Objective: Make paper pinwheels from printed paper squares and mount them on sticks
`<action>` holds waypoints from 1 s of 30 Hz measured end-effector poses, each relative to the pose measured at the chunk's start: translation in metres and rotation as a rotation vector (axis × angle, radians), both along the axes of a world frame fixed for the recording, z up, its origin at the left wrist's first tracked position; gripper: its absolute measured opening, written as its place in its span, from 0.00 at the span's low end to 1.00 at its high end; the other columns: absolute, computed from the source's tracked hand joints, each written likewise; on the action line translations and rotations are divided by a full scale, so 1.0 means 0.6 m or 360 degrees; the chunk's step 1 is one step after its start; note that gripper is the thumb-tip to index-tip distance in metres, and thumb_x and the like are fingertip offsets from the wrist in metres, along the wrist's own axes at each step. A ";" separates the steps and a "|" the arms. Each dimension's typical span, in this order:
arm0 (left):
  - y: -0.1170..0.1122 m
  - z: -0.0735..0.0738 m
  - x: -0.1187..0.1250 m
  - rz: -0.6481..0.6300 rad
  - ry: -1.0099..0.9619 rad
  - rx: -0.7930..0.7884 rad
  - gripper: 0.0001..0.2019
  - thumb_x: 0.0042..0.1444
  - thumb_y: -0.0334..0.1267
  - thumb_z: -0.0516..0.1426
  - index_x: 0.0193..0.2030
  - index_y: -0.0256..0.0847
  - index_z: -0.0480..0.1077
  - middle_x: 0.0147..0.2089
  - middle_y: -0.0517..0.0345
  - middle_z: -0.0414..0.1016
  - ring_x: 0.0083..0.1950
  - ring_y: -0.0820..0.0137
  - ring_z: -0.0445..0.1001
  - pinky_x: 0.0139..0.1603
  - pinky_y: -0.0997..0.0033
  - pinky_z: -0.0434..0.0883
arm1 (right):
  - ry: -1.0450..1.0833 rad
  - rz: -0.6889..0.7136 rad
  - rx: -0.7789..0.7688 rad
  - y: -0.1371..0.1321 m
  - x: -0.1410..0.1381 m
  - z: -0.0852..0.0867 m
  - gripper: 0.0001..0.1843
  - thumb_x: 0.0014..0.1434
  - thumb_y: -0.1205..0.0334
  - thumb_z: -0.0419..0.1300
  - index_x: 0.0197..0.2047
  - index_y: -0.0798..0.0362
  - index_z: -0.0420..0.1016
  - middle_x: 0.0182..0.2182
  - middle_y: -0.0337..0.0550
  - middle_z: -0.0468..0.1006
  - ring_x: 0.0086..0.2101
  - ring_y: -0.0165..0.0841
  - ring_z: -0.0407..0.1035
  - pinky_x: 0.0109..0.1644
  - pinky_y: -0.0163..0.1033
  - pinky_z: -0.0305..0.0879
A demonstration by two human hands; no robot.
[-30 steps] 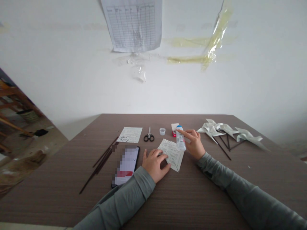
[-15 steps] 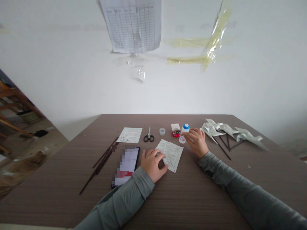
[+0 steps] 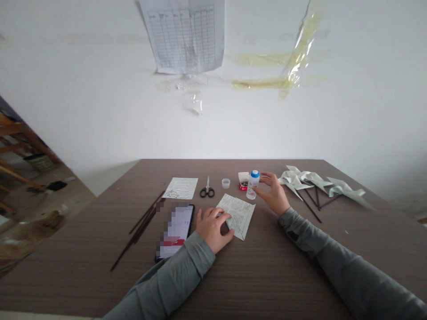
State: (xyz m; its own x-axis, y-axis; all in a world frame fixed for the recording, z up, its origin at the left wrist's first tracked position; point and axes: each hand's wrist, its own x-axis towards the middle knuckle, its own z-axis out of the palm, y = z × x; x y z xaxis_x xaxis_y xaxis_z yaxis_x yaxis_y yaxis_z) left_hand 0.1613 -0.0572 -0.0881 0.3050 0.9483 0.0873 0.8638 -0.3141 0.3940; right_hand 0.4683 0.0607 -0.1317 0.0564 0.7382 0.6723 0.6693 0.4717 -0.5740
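Note:
My left hand (image 3: 214, 229) rests with spread, bent fingers on a folded square of printed paper (image 3: 238, 213); its fingertips and thumb touch the paper's left part. A small white bottle with a blue cap (image 3: 252, 186) stands upright just behind the paper. Beside it, my right hand (image 3: 274, 195) has its fingers apart at the bottle's right side. The thumb overlaps the bottle's lower part, and whether it touches is hard to see. Behind the bottle is a small red box (image 3: 243, 183) with its lid up and small items inside. Left of my left hand lies a phone (image 3: 176, 231).
Several paper pinwheels (image 3: 316, 181) on dark sticks lie at the right. Scissors (image 3: 207, 189), a small clear cup (image 3: 226, 183) and a printed sheet (image 3: 180, 187) lie near the back. Dark sticks (image 3: 140, 226) lie at the left. A wall (image 3: 213, 133) borders the table's far edge.
The bottle has gone from tilted to upright and shifted slightly left. My right hand's fingers have loosened from around it. My left hand and the paper have stayed put.

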 end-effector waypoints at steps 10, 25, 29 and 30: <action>0.001 -0.009 -0.009 -0.0019 0.0043 0.0024 0.18 0.73 0.44 0.76 0.68 0.56 0.94 0.78 0.45 0.91 0.83 0.35 0.83 0.94 0.07 0.66 | 0.0082 0.0054 -0.0163 0.057 -0.072 0.079 0.18 0.66 0.44 0.82 0.55 0.42 0.96 0.55 0.55 0.98 0.65 0.62 0.84 0.79 0.75 0.76; 0.004 -0.021 -0.013 -0.0013 -0.0002 0.0038 0.18 0.72 0.44 0.76 0.66 0.56 0.94 0.77 0.46 0.91 0.83 0.35 0.83 0.94 0.05 0.65 | -0.0191 -0.0100 -0.0306 0.097 -0.107 0.042 0.15 0.71 0.48 0.78 0.58 0.38 0.93 0.53 0.52 0.98 0.67 0.64 0.80 0.82 0.83 0.66; 0.006 -0.024 -0.012 0.0007 -0.0008 0.0045 0.18 0.70 0.41 0.77 0.65 0.56 0.94 0.77 0.45 0.91 0.83 0.35 0.83 0.94 0.04 0.64 | -0.0208 -0.0118 -0.0314 0.089 -0.107 0.041 0.20 0.67 0.52 0.81 0.61 0.39 0.92 0.57 0.53 0.97 0.69 0.64 0.78 0.83 0.83 0.65; 0.006 -0.022 -0.013 0.0003 -0.0012 0.0031 0.18 0.70 0.41 0.77 0.65 0.56 0.94 0.77 0.45 0.91 0.83 0.35 0.83 0.94 0.03 0.64 | -0.0207 -0.0133 -0.0317 0.084 -0.106 0.041 0.22 0.66 0.53 0.81 0.63 0.40 0.92 0.59 0.55 0.97 0.70 0.65 0.78 0.83 0.83 0.65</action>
State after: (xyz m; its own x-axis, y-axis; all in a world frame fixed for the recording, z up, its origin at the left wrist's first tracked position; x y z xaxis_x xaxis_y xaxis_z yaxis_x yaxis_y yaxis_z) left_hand 0.1533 -0.0538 -0.1013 0.3023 0.9471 0.1080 0.8615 -0.3199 0.3942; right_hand 0.4049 0.1113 -0.1074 0.0453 0.8533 0.5194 0.7755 0.2977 -0.5568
